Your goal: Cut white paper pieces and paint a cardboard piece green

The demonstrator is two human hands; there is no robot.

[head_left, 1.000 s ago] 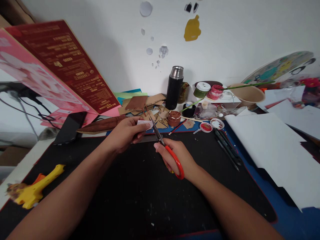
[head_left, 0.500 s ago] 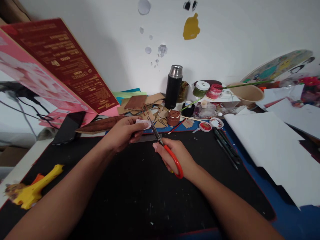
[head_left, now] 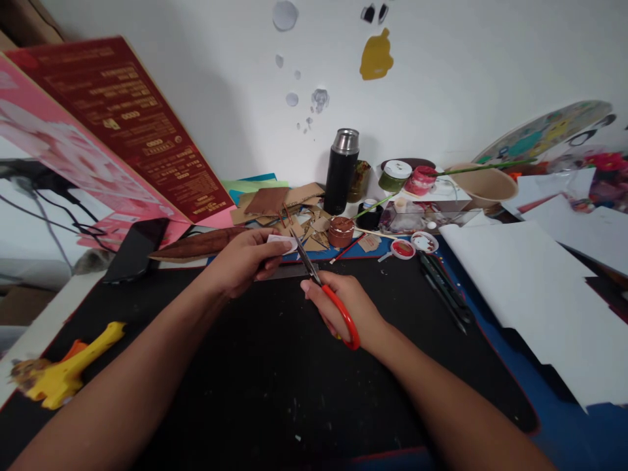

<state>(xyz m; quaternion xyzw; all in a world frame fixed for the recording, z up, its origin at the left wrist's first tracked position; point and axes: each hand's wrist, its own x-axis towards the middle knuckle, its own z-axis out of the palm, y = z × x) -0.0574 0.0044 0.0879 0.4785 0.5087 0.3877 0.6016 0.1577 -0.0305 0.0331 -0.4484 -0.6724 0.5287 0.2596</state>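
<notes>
Between thumb and fingers, my left hand point(head_left: 250, 260) pinches a small piece of white paper point(head_left: 283, 243) above the far part of the black mat point(head_left: 275, 373). My right hand point(head_left: 350, 304) is closed round the red handles of a pair of scissors point(head_left: 338, 307). Their metal blades point up and to the left, with the tips right at the paper's right edge. Whether the blades touch the paper I cannot tell. Under the hands, a clear flat strip point(head_left: 287, 271), perhaps a ruler, lies on the mat.
Cardboard scraps point(head_left: 309, 222), a brown paint jar point(head_left: 341, 231) and a black thermos point(head_left: 342, 171) stand behind my hands. On the right are dark pens or cutters point(head_left: 444, 288) and white paper sheets point(head_left: 530, 281). A phone point(head_left: 137, 248) and a yellow glue gun point(head_left: 69, 369) lie left.
Almost nothing differs. The view has shifted very slightly, while both hands, the paper and the scissors keep the same pose.
</notes>
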